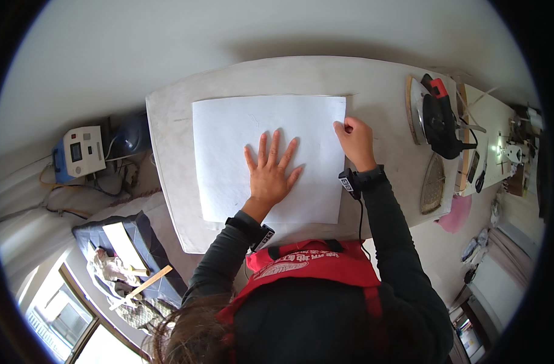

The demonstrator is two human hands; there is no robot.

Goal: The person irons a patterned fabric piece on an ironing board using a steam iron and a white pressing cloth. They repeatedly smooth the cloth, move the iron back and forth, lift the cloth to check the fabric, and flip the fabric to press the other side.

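Note:
A large white sheet (pixel 227 141), paper or thin fabric, lies flat on the cloth-covered table (pixel 170 150) in front of me. My left hand (pixel 270 179) rests palm down near its middle, fingers spread, with nothing held. At the sheet's right edge, my right hand (pixel 358 141) is curled, its thumb and forefinger closed on the margin near the upper right corner. The other right fingers are folded out of sight. Faint creases and marks show on the sheet.
An electric iron (pixel 438 120) stands at the table's right end, beside a perforated metal soleplate (pixel 433 186). Beyond are scissors (pixel 480 182) and a sewing machine (pixel 515 154). On the left stand a blue-and-white control box (pixel 83 152) and a dark bin (pixel 156 259) with a wooden strip (pixel 142 287) across it.

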